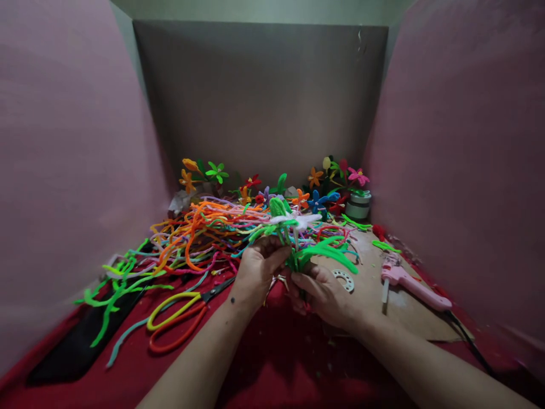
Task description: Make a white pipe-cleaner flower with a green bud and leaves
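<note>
Between my hands stands a pipe-cleaner flower (301, 221) with white petals, green stems and long green leaves (330, 250). My left hand (263, 264) is closed, pinching the stems just below the bloom. Lower down, the fingers of my right hand (317, 287) are closed round the base of the same stems, under the leaves. The fingertips partly hide the stem ends. A heap of loose pipe cleaners (200, 227) in many colours lies just behind my left hand.
Scissors (176, 319) with yellow and red handles lie at the left, near a black flat object (80, 341) under green pipe cleaners (114, 284). At the right, a pink glue gun (415, 284) rests on cardboard (366, 307) near a white ring (344, 280). Finished flowers (315, 201) stand along the back.
</note>
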`<state>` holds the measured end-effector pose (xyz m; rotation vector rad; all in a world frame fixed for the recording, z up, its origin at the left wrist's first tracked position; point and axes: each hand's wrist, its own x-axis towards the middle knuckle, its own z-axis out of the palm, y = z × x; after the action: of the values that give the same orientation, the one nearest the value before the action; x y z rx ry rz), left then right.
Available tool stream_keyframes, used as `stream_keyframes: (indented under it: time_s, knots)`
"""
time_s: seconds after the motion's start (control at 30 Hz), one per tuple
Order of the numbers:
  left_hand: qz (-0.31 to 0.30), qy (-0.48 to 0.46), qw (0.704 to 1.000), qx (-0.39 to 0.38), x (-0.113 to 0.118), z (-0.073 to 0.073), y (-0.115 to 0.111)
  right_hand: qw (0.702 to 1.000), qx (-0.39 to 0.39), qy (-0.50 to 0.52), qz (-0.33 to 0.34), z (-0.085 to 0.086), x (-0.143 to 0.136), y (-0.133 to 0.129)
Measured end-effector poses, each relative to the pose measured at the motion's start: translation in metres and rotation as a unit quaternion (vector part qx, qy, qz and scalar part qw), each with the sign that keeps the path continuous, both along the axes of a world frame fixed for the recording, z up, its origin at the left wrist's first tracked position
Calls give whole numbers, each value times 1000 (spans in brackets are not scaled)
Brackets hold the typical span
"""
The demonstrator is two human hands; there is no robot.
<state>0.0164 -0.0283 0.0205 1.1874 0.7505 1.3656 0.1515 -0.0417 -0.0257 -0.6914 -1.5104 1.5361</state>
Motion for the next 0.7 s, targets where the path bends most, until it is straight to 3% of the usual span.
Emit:
stream_keyframes:
  time_s: [0.17,0.3,0.57,0.7]
  knots:
    - [1,73,997,8,-1,3,-2,991,-89,96,-16,3,-8,-5]
    - [42,65,997,-18,0,1,-2,982,-146,116,-35,5,-13,-9]
    - [74,19,997,26,12,-3,-6,970,-169,160,-66,15,-12,-10]
    - [110,40,992,44,15,-1,-12,960,-187,199,-66,22,-11,-12]
